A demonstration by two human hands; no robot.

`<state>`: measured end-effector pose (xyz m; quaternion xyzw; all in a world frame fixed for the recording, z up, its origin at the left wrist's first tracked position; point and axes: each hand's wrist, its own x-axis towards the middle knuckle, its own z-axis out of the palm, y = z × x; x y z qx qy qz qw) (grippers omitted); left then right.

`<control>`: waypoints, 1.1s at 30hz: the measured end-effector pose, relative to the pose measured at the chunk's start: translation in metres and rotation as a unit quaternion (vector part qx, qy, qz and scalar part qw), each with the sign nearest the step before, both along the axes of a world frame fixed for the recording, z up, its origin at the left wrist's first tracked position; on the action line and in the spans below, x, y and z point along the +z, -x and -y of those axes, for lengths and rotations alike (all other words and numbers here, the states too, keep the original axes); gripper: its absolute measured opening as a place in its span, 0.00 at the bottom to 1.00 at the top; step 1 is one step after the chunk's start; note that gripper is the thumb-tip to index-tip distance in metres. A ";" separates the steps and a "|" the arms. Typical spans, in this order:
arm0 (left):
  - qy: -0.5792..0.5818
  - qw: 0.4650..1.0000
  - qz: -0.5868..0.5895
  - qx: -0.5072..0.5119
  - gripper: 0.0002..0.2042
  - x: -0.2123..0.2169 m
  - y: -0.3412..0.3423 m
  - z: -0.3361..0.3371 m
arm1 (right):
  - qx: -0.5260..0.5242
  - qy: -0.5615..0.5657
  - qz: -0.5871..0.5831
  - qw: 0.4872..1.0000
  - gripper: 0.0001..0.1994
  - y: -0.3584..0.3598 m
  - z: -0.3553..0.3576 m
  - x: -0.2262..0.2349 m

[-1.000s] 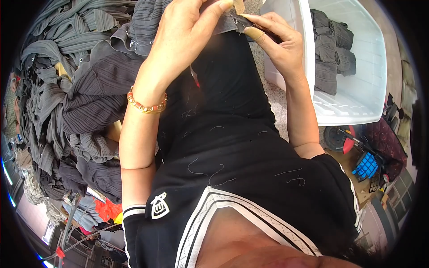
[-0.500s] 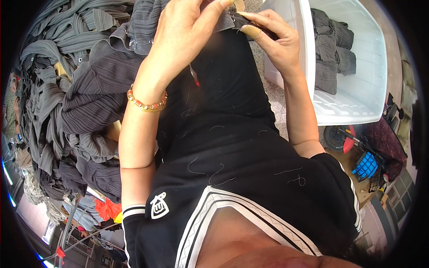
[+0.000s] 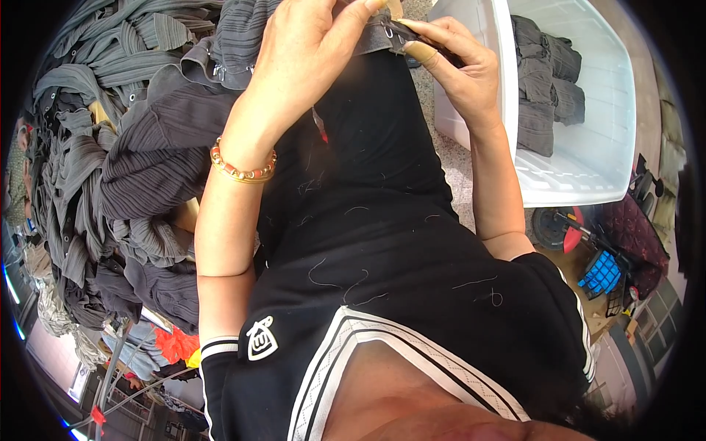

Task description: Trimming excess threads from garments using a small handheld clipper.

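A narrow grey fabric strip [image 3: 379,38] with small metal hooks sits at the top centre of the view, stretched between both hands; it is dull grey, soft and flat, and its metal fittings glint faintly. The left hand [image 3: 305,55] pinches the strip from the left with thumb and fingertips closed on it, fingers bent, wrist raised; a beaded orange and gold bracelet [image 3: 243,167] circles that wrist. The right hand [image 3: 456,70] grips the strip's other end, fingers curled tight around it, with what looks like a tan finger cover on one fingertip; whether it also holds a small tool cannot be told. Both bare forearms rise from the lower part of the view and meet at the strip, above the person's black top [image 3: 382,242], which is dotted with loose pale threads and edged with white stripes. To the left lies a large heap of grey ribbed garments [image 3: 125,147], pleated, rumpled and piled high; the left forearm covers part of it. To the right stands a white plastic tub [image 3: 588,147], rectangular with smooth walls, holding folded grey garments [image 3: 540,81] stacked at its far end; the right hand overlaps its near rim. A speckled floor [image 3: 460,173] shows between tub and body.
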<state>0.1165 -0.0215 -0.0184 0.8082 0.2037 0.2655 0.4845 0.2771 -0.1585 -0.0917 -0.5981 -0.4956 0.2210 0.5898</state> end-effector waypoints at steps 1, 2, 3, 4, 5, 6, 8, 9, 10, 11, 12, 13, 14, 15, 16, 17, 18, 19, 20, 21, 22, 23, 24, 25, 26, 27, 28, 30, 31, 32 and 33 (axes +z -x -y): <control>-0.011 1.000 -0.003 0.003 0.05 0.000 0.000 0.000 | 0.003 -0.004 0.005 1.000 0.13 0.001 -0.001 0.002; -0.011 1.000 -0.003 0.004 0.05 -0.001 0.000 0.000 | 0.007 -0.008 0.011 1.000 0.13 0.001 -0.002 0.003; -0.013 1.000 -0.003 0.004 0.05 -0.001 -0.001 0.000 | 0.007 -0.008 0.011 1.000 0.13 0.000 -0.002 0.002; -0.015 1.000 -0.002 0.004 0.05 -0.001 -0.002 0.000 | 0.020 -0.015 0.037 0.999 0.14 -0.002 -0.002 0.000; -0.015 1.000 -0.002 0.003 0.05 -0.001 -0.002 0.001 | 0.033 -0.022 0.063 0.997 0.15 -0.003 -0.002 -0.001; -0.020 1.000 -0.004 0.005 0.05 -0.001 -0.002 0.001 | 0.033 -0.022 0.062 0.997 0.15 -0.003 -0.002 -0.001; -0.025 1.000 -0.008 0.006 0.04 -0.001 -0.002 0.001 | 0.040 -0.028 0.074 0.996 0.14 -0.004 -0.003 -0.002; -0.032 0.999 -0.001 0.004 0.04 -0.001 -0.002 0.001 | 0.040 -0.027 0.074 0.996 0.14 -0.004 -0.003 -0.002; -0.039 0.999 0.006 0.002 0.04 -0.001 -0.002 0.001 | 0.041 -0.031 0.078 0.996 0.14 -0.005 -0.003 -0.002; -0.039 0.999 0.006 0.002 0.04 -0.002 -0.002 0.001 | 0.041 -0.034 0.082 0.995 0.14 -0.005 -0.003 -0.002; 0.003 1.000 0.012 0.003 0.04 -0.004 -0.001 0.001 | 0.041 -0.033 0.082 0.995 0.14 -0.005 -0.003 -0.002; 0.044 0.999 0.019 0.004 0.04 -0.006 0.001 0.001 | 0.034 -0.028 0.080 0.996 0.14 -0.004 -0.002 -0.001; 0.044 0.999 0.019 0.004 0.04 -0.011 0.004 0.001 | 0.028 -0.023 0.078 0.996 0.13 -0.004 -0.001 -0.001; -0.005 1.000 -0.009 0.026 0.08 -0.017 0.008 0.002 | 0.027 -0.022 0.079 0.996 0.13 -0.004 0.000 -0.002; -0.054 0.997 -0.036 0.048 0.12 -0.022 0.011 0.003 | 0.017 -0.010 0.036 0.999 0.13 -0.005 0.001 -0.004; -0.171 0.984 -0.023 0.044 0.11 -0.026 0.016 0.007 | 0.007 0.002 -0.007 1.000 0.13 -0.005 0.002 -0.005; -0.221 0.974 -0.004 0.041 0.11 -0.030 0.020 0.007 | 0.008 0.004 -0.008 1.000 0.13 -0.006 0.003 -0.005; -0.270 0.962 0.014 0.037 0.11 -0.036 0.026 0.006 | 0.004 0.007 -0.022 1.000 0.13 -0.007 0.003 -0.006; -0.255 0.966 0.006 0.033 0.10 -0.049 0.039 -0.001 | 0.001 0.010 -0.036 0.999 0.14 -0.007 0.003 -0.007; -0.212 0.976 -0.008 0.041 0.10 -0.048 0.045 0.000 | 0.004 0.012 -0.037 0.999 0.14 -0.005 0.003 -0.007; -0.168 0.984 -0.023 0.050 0.10 -0.046 0.051 0.002 | 0.013 0.004 -0.066 0.998 0.13 -0.002 0.004 -0.005; -0.157 0.986 -0.013 0.047 0.09 -0.052 0.054 0.000 | 0.022 -0.003 -0.094 0.995 0.13 0.002 0.005 -0.004; -0.157 0.986 -0.015 0.054 0.09 -0.055 0.058 -0.002 | 0.029 -0.002 -0.096 0.995 0.13 0.005 0.005 -0.002; -0.148 0.988 -0.017 0.047 0.09 -0.058 0.062 -0.004 | 0.036 0.004 -0.112 0.993 0.13 0.009 0.006 -0.001; -0.139 0.989 -0.019 0.040 0.08 -0.060 0.065 -0.005 | 0.042 0.009 -0.127 0.991 0.14 0.012 0.006 -0.001; -0.137 0.989 -0.021 0.044 0.08 -0.060 0.067 -0.005 | 0.044 0.007 -0.120 0.992 0.14 0.013 0.005 -0.003; -0.142 0.989 -0.019 0.045 0.08 -0.060 0.068 -0.004 | 0.047 0.009 -0.121 0.991 0.14 0.014 0.006 -0.003; -0.145 0.988 -0.017 0.047 0.08 -0.056 0.067 0.000 | 0.037 0.019 -0.107 0.993 0.15 0.015 0.007 -0.003; -0.179 0.982 -0.006 0.059 0.09 -0.049 0.064 0.004 | 0.038 0.020 -0.107 0.993 0.15 0.015 0.007 -0.002; -0.213 0.974 0.006 0.071 0.09 -0.044 0.061 0.006 | 0.039 0.017 -0.112 0.993 0.15 0.015 0.006 -0.002; -0.254 0.964 0.023 0.070 0.09 -0.041 0.057 0.007 | 0.040 0.015 -0.118 0.992 0.15 0.015 0.007 -0.001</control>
